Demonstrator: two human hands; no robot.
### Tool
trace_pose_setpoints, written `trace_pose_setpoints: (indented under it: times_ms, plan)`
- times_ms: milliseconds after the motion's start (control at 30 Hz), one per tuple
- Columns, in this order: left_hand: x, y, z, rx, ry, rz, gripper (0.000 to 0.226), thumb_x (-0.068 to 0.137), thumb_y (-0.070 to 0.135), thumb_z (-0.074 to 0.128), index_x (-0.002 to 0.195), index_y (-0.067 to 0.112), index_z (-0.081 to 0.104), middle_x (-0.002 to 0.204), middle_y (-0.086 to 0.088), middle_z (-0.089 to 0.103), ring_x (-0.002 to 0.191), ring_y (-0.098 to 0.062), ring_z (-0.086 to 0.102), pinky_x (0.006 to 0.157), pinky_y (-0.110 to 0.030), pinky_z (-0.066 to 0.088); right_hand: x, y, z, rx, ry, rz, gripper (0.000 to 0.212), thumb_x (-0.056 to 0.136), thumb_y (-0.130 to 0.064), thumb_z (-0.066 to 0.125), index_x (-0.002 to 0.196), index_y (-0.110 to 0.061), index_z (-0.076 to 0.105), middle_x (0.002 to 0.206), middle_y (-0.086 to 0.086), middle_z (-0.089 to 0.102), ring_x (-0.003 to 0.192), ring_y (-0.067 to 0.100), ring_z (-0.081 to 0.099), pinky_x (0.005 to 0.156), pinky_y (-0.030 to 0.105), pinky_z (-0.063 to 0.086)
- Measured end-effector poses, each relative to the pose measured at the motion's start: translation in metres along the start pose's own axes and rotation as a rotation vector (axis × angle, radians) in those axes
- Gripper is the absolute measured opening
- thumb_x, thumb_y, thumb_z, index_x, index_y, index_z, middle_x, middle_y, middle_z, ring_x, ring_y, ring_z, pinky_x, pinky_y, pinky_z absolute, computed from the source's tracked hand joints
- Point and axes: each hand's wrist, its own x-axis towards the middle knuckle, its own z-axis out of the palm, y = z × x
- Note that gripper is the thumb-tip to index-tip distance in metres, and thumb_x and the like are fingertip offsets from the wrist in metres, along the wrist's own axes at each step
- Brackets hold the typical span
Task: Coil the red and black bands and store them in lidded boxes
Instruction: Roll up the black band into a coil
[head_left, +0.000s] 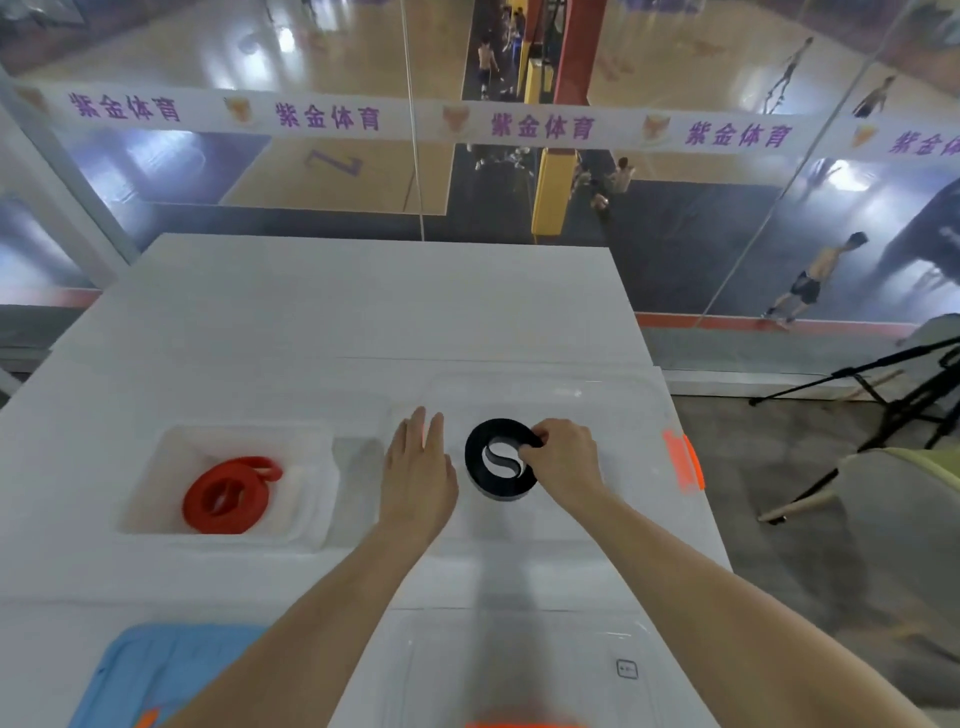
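- left hand (418, 470): bare, nothing worn on fingers or wrist
- left forearm (322, 613): uncovered to the frame's bottom edge
- right hand (563, 460), right forearm (701, 582): same, skin only

Coiled red band (200, 512) lies in left box (156, 452), coiled black band (475, 457) in right box (623, 405).

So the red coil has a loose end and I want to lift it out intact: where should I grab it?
Probably from straight above: the red band lies flat in its clear box, walls blocking the sides. Pinch its far-right edge, clamping the loose end against the coil.
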Motion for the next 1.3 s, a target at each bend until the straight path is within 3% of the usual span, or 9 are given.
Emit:
trace_pose_setpoints:
  times_ms: [167, 400, 567, 767, 967, 1100, 1300]
  plan:
    - [0.019, -0.010, 0.025, 0.056, -0.096, -0.013, 0.066, 0.105, 0.021, 0.039, 0.160, 0.003, 0.008, 0.171, -0.012, -0.005, 0.158, -0.031, 0.006, 0.124, -0.038, 0.024, 0.042, 0.014, 0.044, -0.113, -0.079, 0.015, 0.015, 0.078, -0.018, 0.076, 0.091, -0.011, 0.079, 0.084, 0.009, 0.076, 0.076, 0.028, 0.070, 0.066, 0.033, 0.057]
    - [0.022, -0.025, 0.043, 0.156, -0.065, 0.015, 0.069, 0.103, 0.028, 0.042, 0.159, -0.003, 0.014, 0.170, -0.016, -0.001, 0.156, -0.038, 0.010, 0.123, -0.046, 0.029, 0.079, 0.030, 0.096, -0.186, -0.169, 0.063, 0.010, 0.080, -0.014, 0.073, 0.088, -0.008, 0.072, 0.083, 0.009, 0.072, 0.072, 0.025, 0.066, 0.058, 0.029, 0.050]
    - [0.022, -0.025, 0.047, 0.182, -0.048, 0.010, 0.068, 0.104, 0.029, 0.041, 0.158, -0.003, 0.016, 0.170, -0.017, 0.002, 0.155, -0.040, 0.014, 0.123, -0.045, 0.030, 0.090, 0.041, 0.130, -0.241, -0.180, 0.023, 0.011, 0.083, -0.013, 0.068, 0.090, -0.004, 0.069, 0.086, 0.015, 0.073, 0.064, 0.023, 0.057, 0.056, 0.034, 0.047]
    - [0.021, -0.022, 0.047, 0.176, -0.065, 0.007, 0.069, 0.105, 0.032, 0.034, 0.159, -0.001, 0.007, 0.170, -0.014, -0.009, 0.157, -0.038, 0.006, 0.125, -0.044, 0.024, 0.100, 0.044, 0.143, -0.272, -0.167, -0.030, 0.005, 0.087, -0.010, 0.064, 0.083, -0.007, 0.066, 0.081, 0.009, 0.069, 0.076, 0.030, 0.067, 0.060, 0.036, 0.050]
    - [0.019, -0.018, 0.045, 0.145, -0.068, 0.007, 0.073, 0.104, 0.036, 0.037, 0.160, -0.001, 0.009, 0.170, -0.014, -0.006, 0.155, -0.036, 0.018, 0.124, -0.043, 0.028, 0.105, 0.049, 0.145, -0.304, -0.165, -0.071, 0.016, 0.094, -0.017, 0.066, 0.080, -0.017, 0.059, 0.083, 0.003, 0.063, 0.077, 0.025, 0.062, 0.065, 0.034, 0.048]
    - [0.019, -0.018, 0.044, 0.146, -0.068, 0.006, 0.075, 0.103, 0.038, 0.038, 0.160, -0.001, 0.007, 0.170, -0.014, -0.008, 0.155, -0.036, 0.018, 0.125, -0.043, 0.026, 0.106, 0.050, 0.142, -0.299, -0.166, -0.070, 0.016, 0.093, -0.021, 0.071, 0.088, -0.013, 0.059, 0.095, 0.009, 0.067, 0.088, 0.030, 0.066, 0.077, 0.043, 0.059]
    - [0.020, -0.016, 0.041, 0.151, -0.097, -0.002, 0.077, 0.104, 0.039, 0.037, 0.160, 0.002, 0.000, 0.169, -0.012, -0.016, 0.156, -0.035, 0.010, 0.127, -0.043, 0.019, 0.104, 0.049, 0.127, -0.290, -0.166, 0.030, 0.035, 0.090, -0.039, 0.077, 0.102, -0.010, 0.063, 0.105, 0.010, 0.067, 0.096, 0.031, 0.069, 0.082, 0.042, 0.060]
